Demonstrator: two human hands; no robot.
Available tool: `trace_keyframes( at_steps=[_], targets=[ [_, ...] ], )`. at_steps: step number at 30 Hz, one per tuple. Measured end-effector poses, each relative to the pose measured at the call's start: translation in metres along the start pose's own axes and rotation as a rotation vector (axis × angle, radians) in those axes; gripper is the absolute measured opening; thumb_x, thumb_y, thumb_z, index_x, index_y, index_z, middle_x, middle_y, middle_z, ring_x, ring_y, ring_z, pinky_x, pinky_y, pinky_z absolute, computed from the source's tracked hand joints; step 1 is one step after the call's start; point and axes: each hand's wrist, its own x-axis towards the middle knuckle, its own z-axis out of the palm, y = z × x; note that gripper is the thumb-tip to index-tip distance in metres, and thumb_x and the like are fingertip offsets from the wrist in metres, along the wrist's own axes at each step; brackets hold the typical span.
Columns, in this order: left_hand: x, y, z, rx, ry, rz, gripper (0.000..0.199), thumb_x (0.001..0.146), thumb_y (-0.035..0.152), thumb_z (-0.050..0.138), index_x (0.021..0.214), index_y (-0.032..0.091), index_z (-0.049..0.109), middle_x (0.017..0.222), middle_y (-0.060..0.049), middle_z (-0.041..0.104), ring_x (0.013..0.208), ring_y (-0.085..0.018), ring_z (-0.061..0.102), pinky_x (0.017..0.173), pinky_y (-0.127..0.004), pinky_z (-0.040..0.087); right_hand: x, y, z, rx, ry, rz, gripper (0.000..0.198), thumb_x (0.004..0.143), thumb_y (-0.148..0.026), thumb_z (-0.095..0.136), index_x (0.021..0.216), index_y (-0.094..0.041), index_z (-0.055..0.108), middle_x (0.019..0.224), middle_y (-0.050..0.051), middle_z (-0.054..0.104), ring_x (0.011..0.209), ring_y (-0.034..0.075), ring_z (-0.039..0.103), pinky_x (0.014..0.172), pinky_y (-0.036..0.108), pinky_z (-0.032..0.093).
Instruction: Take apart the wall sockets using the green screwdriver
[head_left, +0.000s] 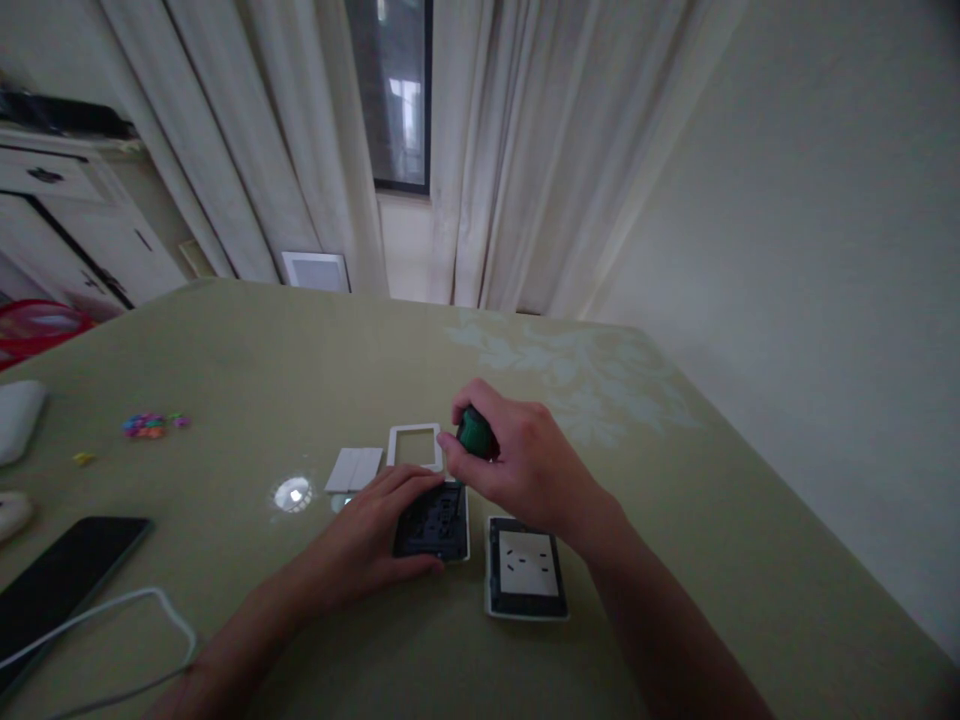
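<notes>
Gripping a green handle (474, 433), the right hand (519, 452) wraps its fingers closely around it near the far right corner of a dark panel (439, 525), held on the desk (300, 370) between the spread thumb and fingers of the left hand (379, 527); a socket plate (528, 566) lies just beside, a white frame (415, 428) beyond

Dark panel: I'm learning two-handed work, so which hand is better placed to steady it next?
Probably the left hand: it spans the dark panel, fingers at its far edge, thumb at its near edge, while the right hand grips a green handle.
</notes>
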Motion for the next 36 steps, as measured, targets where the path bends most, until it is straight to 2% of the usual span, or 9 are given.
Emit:
trace_keyframes(
  at_steps=[4,12,18,26,36],
  targets=[
    [0.000,-0.001,0.000,-0.014,0.005,0.001,0.078,0.086,0.040,0.092,0.154,0.033,0.055,0.152,-0.013,0.063,0.138,-0.040,0.061,0.113,-0.061,0.054,0.000,-0.001,0.000,0.013,-0.028,-0.011,0.014,0.098,-0.028,0.071,0.100,-0.023,0.058,0.079,-0.006,0.059,0.068,0.011,0.052,0.068,0.026,0.037],
    [-0.001,0.002,0.000,-0.030,0.005,-0.020,0.077,0.086,0.037,0.091,0.154,0.034,0.057,0.154,-0.012,0.062,0.139,-0.039,0.061,0.114,-0.060,0.054,-0.002,0.000,-0.006,0.002,0.049,-0.027,0.015,0.098,-0.028,0.073,0.100,-0.023,0.058,0.080,-0.007,0.058,0.067,0.011,0.052,0.068,0.025,0.038],
    [0.000,0.003,-0.002,-0.008,-0.002,-0.004,0.078,0.085,0.037,0.091,0.154,0.033,0.055,0.154,-0.012,0.062,0.139,-0.039,0.061,0.115,-0.060,0.054,0.000,0.002,0.000,-0.003,-0.013,-0.008,0.014,0.099,-0.029,0.071,0.101,-0.023,0.058,0.080,-0.006,0.058,0.068,0.012,0.053,0.068,0.026,0.037],
    [-0.001,0.006,-0.004,-0.014,-0.007,-0.010,0.075,0.088,0.037,0.089,0.155,0.034,0.055,0.156,-0.011,0.061,0.141,-0.038,0.060,0.116,-0.060,0.053,-0.001,0.001,-0.004,0.006,0.018,-0.017,0.015,0.098,-0.029,0.071,0.099,-0.023,0.058,0.078,-0.007,0.057,0.066,0.012,0.051,0.068,0.026,0.038],
    [0.002,0.011,-0.006,0.063,0.034,0.041,0.069,0.083,0.043,0.095,0.144,0.034,0.066,0.142,-0.010,0.072,0.130,-0.039,0.065,0.108,-0.057,0.056,0.000,-0.002,-0.004,0.020,-0.039,0.009,0.013,0.099,-0.030,0.070,0.101,-0.023,0.059,0.080,-0.006,0.059,0.069,0.013,0.054,0.069,0.027,0.038]
  ],
)
